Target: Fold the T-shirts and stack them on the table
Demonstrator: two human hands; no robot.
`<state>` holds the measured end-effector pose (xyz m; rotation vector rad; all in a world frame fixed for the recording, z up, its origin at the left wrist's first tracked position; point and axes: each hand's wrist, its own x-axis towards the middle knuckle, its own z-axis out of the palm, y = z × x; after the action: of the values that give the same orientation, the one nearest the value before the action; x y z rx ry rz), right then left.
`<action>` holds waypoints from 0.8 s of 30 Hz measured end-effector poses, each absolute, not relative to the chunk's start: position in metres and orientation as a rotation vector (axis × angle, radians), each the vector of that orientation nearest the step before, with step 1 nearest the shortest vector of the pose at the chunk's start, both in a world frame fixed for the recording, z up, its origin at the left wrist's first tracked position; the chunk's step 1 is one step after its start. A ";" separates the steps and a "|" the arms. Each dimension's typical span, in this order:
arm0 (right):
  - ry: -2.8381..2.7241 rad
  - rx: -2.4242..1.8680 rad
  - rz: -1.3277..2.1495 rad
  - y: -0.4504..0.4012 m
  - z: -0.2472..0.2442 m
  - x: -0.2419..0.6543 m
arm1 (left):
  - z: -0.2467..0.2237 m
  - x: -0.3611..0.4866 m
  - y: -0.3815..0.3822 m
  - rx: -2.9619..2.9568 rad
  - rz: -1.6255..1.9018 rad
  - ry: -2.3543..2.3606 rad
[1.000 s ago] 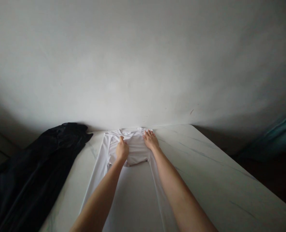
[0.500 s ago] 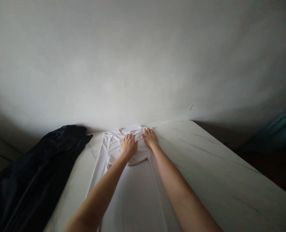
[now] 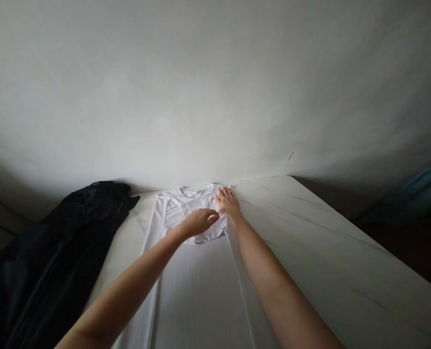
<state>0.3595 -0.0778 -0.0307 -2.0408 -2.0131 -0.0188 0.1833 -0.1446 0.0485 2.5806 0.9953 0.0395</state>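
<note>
A white long-sleeved shirt (image 3: 204, 286) lies spread on the table, its neckline toward the wall. A smaller folded part of white cloth rests over its upper front. My right hand (image 3: 228, 202) lies flat on the shirt's upper right, fingers spread. Over the folded part is my left hand (image 3: 200, 221), turned sideways with its fingers pointing right and slightly bent. Nothing shows between its fingers, and I cannot tell whether it touches the cloth.
A black garment (image 3: 62, 242) lies heaped along the left side of the table. The white marble-patterned table (image 3: 310, 252) meets a pale wall (image 3: 200, 97) at the back. Teal fabric (image 3: 415, 194) hangs at the far right, beyond the table's edge.
My left hand has turned from lying flat, fingers toward the wall, to pointing right, and has come slightly nearer to me. My right hand stays in place on the shirt.
</note>
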 end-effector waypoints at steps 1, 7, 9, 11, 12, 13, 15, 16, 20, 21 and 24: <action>-2.020 -2.045 -0.020 -0.078 -0.030 0.360 | 0.041 0.190 -0.146 2.643 0.096 1.087; -2.044 -2.067 0.016 -0.079 -0.027 0.361 | 0.008 0.183 -0.160 2.850 -0.224 0.809; -2.039 -2.088 0.041 -0.078 -0.026 0.361 | 0.014 0.168 -0.162 2.832 -0.296 0.688; -2.041 -2.106 0.066 -0.078 -0.026 0.361 | 0.025 0.154 -0.160 2.743 -0.349 0.599; -2.044 -2.113 0.075 -0.078 -0.025 0.360 | 0.031 0.147 -0.158 2.672 -0.348 0.567; -2.048 -2.117 0.078 -0.079 -0.025 0.360 | 0.036 0.141 -0.154 2.593 -0.317 0.558; -2.058 -2.115 0.067 -0.079 -0.024 0.360 | 0.042 0.128 -0.144 2.470 -0.145 0.653; -2.062 -2.116 0.059 -0.080 -0.024 0.360 | 0.041 0.121 -0.137 2.456 -0.013 0.778; -2.069 -2.138 0.033 -0.080 -0.025 0.360 | 0.018 0.092 -0.113 2.591 0.380 1.564; -2.070 -2.145 0.029 -0.080 -0.025 0.361 | 0.010 0.085 -0.109 2.607 0.374 1.706; -2.088 -2.139 0.008 -0.080 -0.026 0.361 | -0.011 0.073 -0.106 2.594 0.267 1.842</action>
<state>0.3608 -0.0800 -0.0264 -2.1388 -2.0880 0.0082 0.0731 -0.1062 -0.0107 2.5943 1.8419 0.2668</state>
